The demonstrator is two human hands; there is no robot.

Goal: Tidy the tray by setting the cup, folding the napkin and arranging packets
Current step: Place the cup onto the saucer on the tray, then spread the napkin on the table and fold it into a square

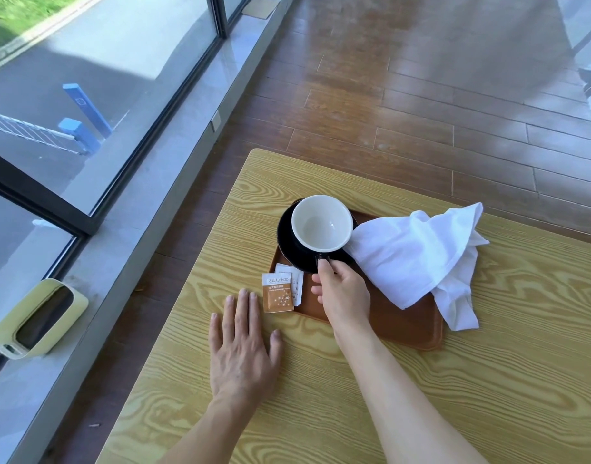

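Note:
A cup (321, 226), white inside and dark outside, sits on a dark saucer (289, 242) at the far left corner of a brown tray (398, 326). My right hand (342, 293) pinches the cup's handle at its near side. A crumpled white napkin (418, 259) lies over the tray's right part and spills past its edge. A brown sugar packet (277, 293) overlaps a white packet (295, 283) at the tray's left edge. Flat on the table, just left of the packets, rests my left hand (242, 349) with its fingers spread.
The wooden table (488, 380) ends at a left edge beside a wood floor and a grey sill under large windows. A yellow-green bin (39, 318) stands on the sill at the left.

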